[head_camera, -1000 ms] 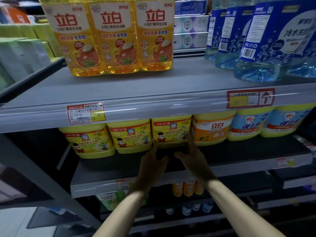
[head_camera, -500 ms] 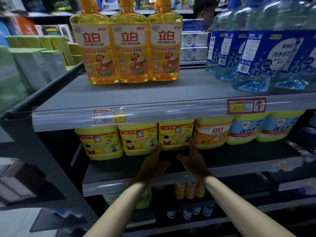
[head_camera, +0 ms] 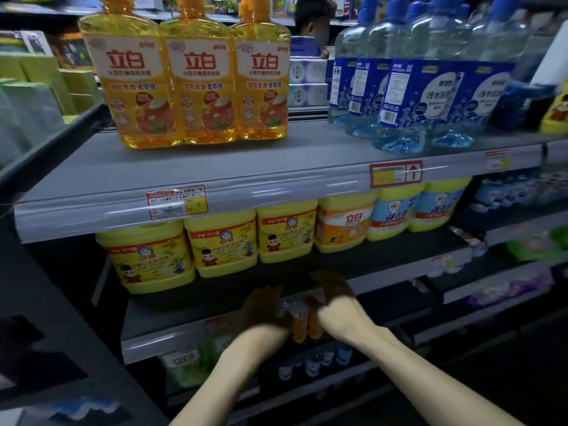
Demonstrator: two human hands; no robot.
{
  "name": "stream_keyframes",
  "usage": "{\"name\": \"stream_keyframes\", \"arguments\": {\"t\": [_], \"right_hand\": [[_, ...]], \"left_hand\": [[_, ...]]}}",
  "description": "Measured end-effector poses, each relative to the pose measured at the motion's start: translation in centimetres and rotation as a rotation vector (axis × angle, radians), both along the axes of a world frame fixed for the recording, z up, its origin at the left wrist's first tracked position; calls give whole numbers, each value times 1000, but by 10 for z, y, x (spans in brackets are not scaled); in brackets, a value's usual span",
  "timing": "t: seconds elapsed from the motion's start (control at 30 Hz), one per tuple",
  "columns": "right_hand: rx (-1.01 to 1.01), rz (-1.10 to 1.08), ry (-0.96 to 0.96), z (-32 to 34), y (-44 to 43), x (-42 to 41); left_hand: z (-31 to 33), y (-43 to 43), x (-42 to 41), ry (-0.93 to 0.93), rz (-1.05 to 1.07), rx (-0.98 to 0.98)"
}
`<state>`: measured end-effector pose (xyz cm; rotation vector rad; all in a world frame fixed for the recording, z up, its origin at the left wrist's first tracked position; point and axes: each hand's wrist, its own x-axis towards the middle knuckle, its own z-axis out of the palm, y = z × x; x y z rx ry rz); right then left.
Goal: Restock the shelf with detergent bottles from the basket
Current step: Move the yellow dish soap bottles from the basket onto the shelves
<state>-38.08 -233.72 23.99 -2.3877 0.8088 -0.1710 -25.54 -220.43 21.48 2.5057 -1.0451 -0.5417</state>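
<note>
Three yellow detergent tubs (head_camera: 221, 244) with red-topped labels stand in a row on the dark middle shelf (head_camera: 172, 312); an orange-label tub (head_camera: 344, 229) and two blue-label tubs (head_camera: 396, 210) stand to their right. My left hand (head_camera: 264, 309) and my right hand (head_camera: 332, 299) hover side by side over the shelf's front edge, a short way in front of the third yellow tub (head_camera: 285, 235). Both are empty, with fingers loosely curved and apart. No basket shows in this view.
The grey top shelf (head_camera: 215, 176) carries three tall yellow dish-soap bottles (head_camera: 199, 78) and several big blue bottles (head_camera: 415, 96). Small orange bottles (head_camera: 302, 325) sit on the shelf below my hands. A person's head (head_camera: 313, 16) shows beyond the shelving.
Both hands have drawn back and down from the third yellow tub to the shelf's front edge. The view has tilted up and now shows the tall bottles' necks.
</note>
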Motion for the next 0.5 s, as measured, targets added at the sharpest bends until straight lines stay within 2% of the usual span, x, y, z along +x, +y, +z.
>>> {"name": "stream_keyframes", "arguments": {"t": [0.17,0.3,0.37,0.43,0.5], "right_hand": [[-16,-55,126,3,-19,-47],[-81,-151,205,-1,-57,-102],[-112,-193,159,-3,-79,-135],[-124,-238,122,-6,-98,-170],[-167,-252,187,-11,-118,-210]], "left_hand": [[33,-24,-41,39,-161,81],[51,-60,-87,-23,-182,-47],[53,-87,-114,-82,-248,-116],[48,-117,-140,-112,-311,-126],[34,-150,-172,-94,-371,-86]]}}
